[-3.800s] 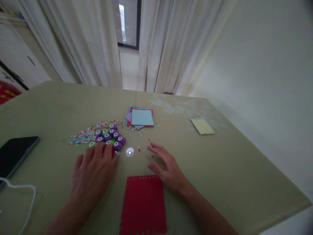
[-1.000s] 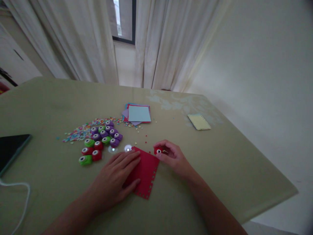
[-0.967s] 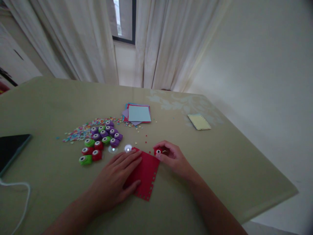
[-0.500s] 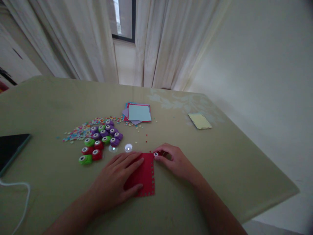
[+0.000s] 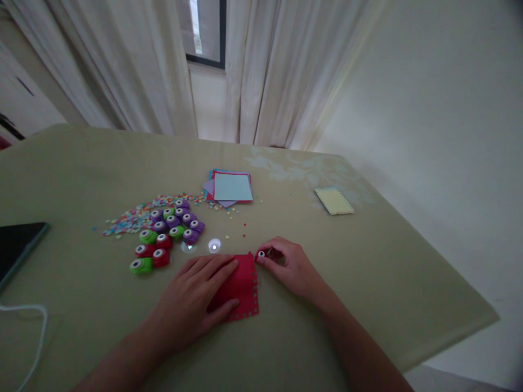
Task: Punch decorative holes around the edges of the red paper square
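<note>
My left hand [image 5: 198, 296] lies with fingers outstretched over a red sheet of paper [image 5: 243, 288], pressing it to the table. Small notches or holes run along the paper's right and bottom edges. Between thumb and fingers, my right hand [image 5: 288, 267] pinches a small red craft punch [image 5: 261, 255] at the paper's top right corner. Whether the punch is pressed down cannot be seen. Left of the paper sits a cluster of purple, green and red craft punches [image 5: 161, 257]. Two small clear round pieces [image 5: 214, 246] are just above my left hand.
Colourful punched confetti [image 5: 137, 219] is heaped behind the punches. A stack of coloured paper squares [image 5: 232, 188] sits further back, and a pale yellow notched paper [image 5: 334, 201] lies to the right. At the left are a dark tablet [image 5: 20, 247] and a white cable [image 5: 43, 337].
The red paper has turned slightly, its lower edge moving a little away from me. My right hand has kept the punch at the top right corner, shifting only slightly.
</note>
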`<state>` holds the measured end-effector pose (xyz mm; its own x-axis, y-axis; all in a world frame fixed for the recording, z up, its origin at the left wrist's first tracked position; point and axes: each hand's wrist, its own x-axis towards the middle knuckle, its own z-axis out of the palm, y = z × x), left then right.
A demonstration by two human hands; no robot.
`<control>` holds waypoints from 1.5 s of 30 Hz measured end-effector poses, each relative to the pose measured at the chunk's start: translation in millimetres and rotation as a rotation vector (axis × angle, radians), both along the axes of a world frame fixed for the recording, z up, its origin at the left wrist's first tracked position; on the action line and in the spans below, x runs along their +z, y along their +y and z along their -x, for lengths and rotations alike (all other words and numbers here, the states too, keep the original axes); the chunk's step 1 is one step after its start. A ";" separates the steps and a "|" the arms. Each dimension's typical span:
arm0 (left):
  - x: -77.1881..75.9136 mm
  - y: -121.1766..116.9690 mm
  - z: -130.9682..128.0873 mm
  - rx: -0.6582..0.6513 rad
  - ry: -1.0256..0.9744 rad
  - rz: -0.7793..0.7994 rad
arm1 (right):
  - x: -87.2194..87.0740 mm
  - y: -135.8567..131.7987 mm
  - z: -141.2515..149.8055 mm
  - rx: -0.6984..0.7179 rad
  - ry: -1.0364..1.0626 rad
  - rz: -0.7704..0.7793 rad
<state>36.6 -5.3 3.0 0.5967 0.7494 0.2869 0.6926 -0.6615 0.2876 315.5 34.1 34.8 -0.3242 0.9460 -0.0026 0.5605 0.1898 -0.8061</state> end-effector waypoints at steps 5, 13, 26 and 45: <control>-0.4 -1.0 -1.0 0.015 -0.005 -0.010 | 0.2 -0.5 -0.2 -0.006 0.033 0.044; -1.4 0.0 -1.1 0.010 0.001 -0.038 | 1.7 -0.5 0.0 -0.036 0.081 0.107; -2.0 -2.6 -1.0 -0.007 0.015 -0.009 | -0.1 -0.6 1.4 0.002 0.067 0.039; -5.0 -1.7 0.0 -0.035 0.005 0.006 | 0.6 0.8 1.8 0.066 0.092 -0.002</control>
<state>36.6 -7.0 -2.0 0.6244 0.7295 0.2793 0.6703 -0.6840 0.2878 313.7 34.9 35.4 -0.3846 0.9225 0.0316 0.4702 0.2253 -0.8533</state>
